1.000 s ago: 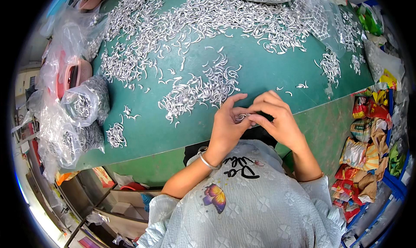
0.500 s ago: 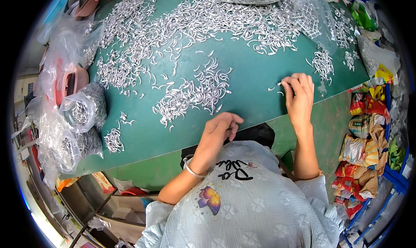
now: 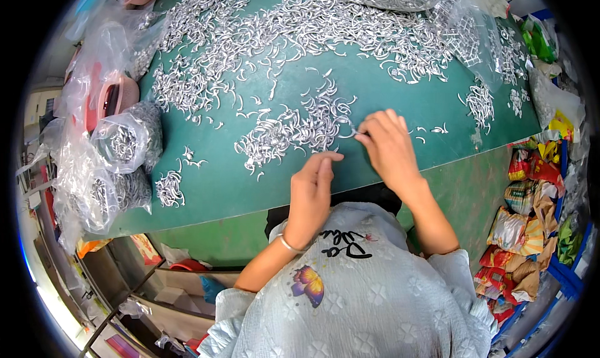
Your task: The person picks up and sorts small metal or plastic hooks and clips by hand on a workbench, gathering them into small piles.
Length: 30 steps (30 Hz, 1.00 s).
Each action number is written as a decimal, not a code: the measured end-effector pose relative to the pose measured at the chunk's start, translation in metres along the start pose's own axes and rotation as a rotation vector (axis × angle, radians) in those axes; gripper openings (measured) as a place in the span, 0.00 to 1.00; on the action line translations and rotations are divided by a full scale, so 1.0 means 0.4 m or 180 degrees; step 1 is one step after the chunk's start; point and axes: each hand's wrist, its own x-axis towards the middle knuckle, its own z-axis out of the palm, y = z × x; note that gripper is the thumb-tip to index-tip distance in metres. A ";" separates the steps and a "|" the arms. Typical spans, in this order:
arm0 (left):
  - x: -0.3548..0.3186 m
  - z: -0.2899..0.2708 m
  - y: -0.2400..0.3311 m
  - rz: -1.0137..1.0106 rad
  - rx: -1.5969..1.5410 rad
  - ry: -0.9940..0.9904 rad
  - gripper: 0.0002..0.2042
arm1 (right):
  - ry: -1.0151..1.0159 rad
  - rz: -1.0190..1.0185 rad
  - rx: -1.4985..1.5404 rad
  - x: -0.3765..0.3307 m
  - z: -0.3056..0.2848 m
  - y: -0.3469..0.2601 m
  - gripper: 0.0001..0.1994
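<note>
Where metal hooks lie scattered, green table, bagged clutter around.

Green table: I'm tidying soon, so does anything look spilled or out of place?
Small silver metal pieces lie loose in heaps across the green table; the right hand reaches into one. Otherwise nothing stands out.

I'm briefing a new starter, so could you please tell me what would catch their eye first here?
Heaps of small silvery curved metal pieces cover the far half of the green table. The right hand pinches one piece at a nearer pile; clear bags of pieces crowd the left edge.
</note>
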 end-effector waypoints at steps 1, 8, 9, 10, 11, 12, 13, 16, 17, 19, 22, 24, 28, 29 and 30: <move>-0.006 -0.019 -0.002 -0.0776 -0.1378 -0.0348 0.10 | -0.0079 0.0115 0.0047 -0.004 -0.019 0.005 0.05; -0.006 -0.030 -0.037 -0.1465 -0.2925 -0.1112 0.14 | 0.0248 0.0502 0.0297 0.002 -0.045 -0.005 0.06; -0.010 -0.029 -0.036 -0.1466 -0.2852 -0.1083 0.14 | 0.0273 0.0474 0.0321 0.000 -0.044 -0.003 0.06; -0.012 -0.027 -0.032 -0.1466 -0.2784 -0.1065 0.15 | 0.0300 0.0450 0.0335 -0.003 -0.045 0.002 0.07; -0.012 -0.025 -0.026 -0.1467 -0.2717 -0.1046 0.16 | 0.0325 0.0425 0.0349 -0.003 -0.048 0.003 0.07; -0.011 -0.022 -0.011 -0.1540 -0.2862 -0.0914 0.16 | 0.0174 0.0597 0.0772 -0.007 -0.058 -0.008 0.07; -0.008 -0.020 0.008 -0.1612 -0.3007 -0.0776 0.17 | 0.0018 0.0766 0.1198 -0.014 -0.074 -0.032 0.07; 0.005 -0.011 0.038 -0.2002 -0.3500 -0.0513 0.17 | -0.0717 0.0330 0.1718 -0.038 -0.061 -0.065 0.08; 0.009 -0.009 0.043 -0.2158 -0.3676 -0.0448 0.17 | -0.0538 0.0249 0.1617 -0.035 -0.055 -0.066 0.08; -0.006 -0.016 -0.036 -0.1923 -0.3778 -0.0838 0.16 | -0.0030 0.0328 0.1048 -0.017 -0.044 -0.051 0.08; -0.004 -0.038 -0.069 -0.1972 -0.4465 -0.1485 0.13 | 0.0353 0.0276 0.0082 0.022 -0.004 -0.024 0.10; -0.002 -0.046 -0.053 -0.2100 -0.4653 -0.1607 0.11 | 0.0113 0.0107 -0.0342 0.020 0.023 -0.006 0.10; -0.010 -0.043 -0.025 -0.2147 -0.4206 -0.1039 0.11 | -0.0157 0.1248 0.1413 0.001 -0.028 -0.011 0.05; -0.014 -0.041 -0.025 -0.2141 -0.4076 -0.0854 0.12 | -0.0101 0.1535 0.1974 -0.001 -0.035 -0.013 0.03; -0.017 -0.034 -0.036 -0.2069 -0.4093 -0.0936 0.12 | -0.0350 0.1634 0.2168 -0.008 -0.047 -0.012 0.03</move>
